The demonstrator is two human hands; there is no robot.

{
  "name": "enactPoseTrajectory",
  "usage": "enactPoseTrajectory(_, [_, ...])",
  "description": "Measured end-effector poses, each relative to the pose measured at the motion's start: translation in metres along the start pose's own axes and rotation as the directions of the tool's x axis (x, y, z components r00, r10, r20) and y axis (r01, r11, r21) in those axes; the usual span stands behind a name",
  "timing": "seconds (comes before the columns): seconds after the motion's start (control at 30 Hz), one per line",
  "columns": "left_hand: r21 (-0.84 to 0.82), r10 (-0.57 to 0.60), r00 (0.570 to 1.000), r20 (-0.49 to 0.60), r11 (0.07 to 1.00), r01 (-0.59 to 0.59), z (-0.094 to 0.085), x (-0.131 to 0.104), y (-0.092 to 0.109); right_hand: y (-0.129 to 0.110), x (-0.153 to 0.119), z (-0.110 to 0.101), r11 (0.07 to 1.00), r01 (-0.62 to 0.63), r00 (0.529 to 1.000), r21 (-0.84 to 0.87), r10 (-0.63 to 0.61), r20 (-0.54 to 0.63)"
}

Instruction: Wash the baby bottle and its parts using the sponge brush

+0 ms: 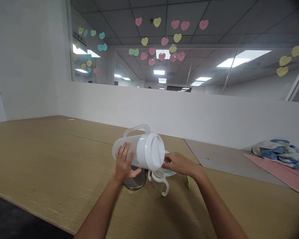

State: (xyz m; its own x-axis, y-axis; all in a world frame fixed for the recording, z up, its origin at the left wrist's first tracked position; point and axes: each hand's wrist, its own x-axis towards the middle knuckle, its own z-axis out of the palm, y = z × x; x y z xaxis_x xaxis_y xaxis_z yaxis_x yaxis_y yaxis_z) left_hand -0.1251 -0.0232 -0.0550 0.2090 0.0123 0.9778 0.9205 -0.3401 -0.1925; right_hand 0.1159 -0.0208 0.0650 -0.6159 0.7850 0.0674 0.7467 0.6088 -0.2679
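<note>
A white, translucent pitcher (133, 149) lies tilted on its side in the air, its round white lid (156, 151) facing right and its handle on top. My left hand (126, 162) supports its body from the near side, fingers spread along it. Under the lid stands a clear baby bottle (156, 186) with white side handles, upright on the table; its mouth is open. My right hand (178, 162) is beside the lid with its fingers curled in a pinch; what they hold, if anything, is hidden. I cannot make out any liquid flowing.
A dark, round-edged tray (136, 182) lies under the pitcher. Behind the bottle is a pale plate or bowl (170, 172), with a green-edged item (188, 182) to its right. A blue-and-white cloth (280, 152) and a pink sheet (271, 169) lie at the right of the wooden table (64, 172).
</note>
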Motion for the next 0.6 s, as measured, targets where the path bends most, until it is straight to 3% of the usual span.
enactPoseTrajectory(0.27, [0.004,-0.005,0.999,0.038,1.000,0.005,-0.002,-0.001,-0.002,-0.001,0.002,0.002,0.996,-0.060,0.997,-0.061,0.063,0.054])
enactPoseTrajectory(0.4, [0.036,-0.026,1.000,0.011,0.999,0.025,0.000,-0.001,0.000,-0.001,0.001,0.000,0.999,-0.052,0.998,-0.014,0.053,0.040])
enactPoseTrajectory(0.5, [0.089,-0.138,0.990,-0.034,0.986,0.140,0.001,0.000,0.005,-0.004,-0.002,-0.001,0.998,-0.019,0.999,0.060,0.017,0.032])
enactPoseTrajectory(0.6, [0.139,-0.312,0.947,-0.075,0.937,0.320,0.001,0.003,0.008,-0.009,-0.003,0.001,0.994,-0.001,0.995,0.112,-0.010,0.097])
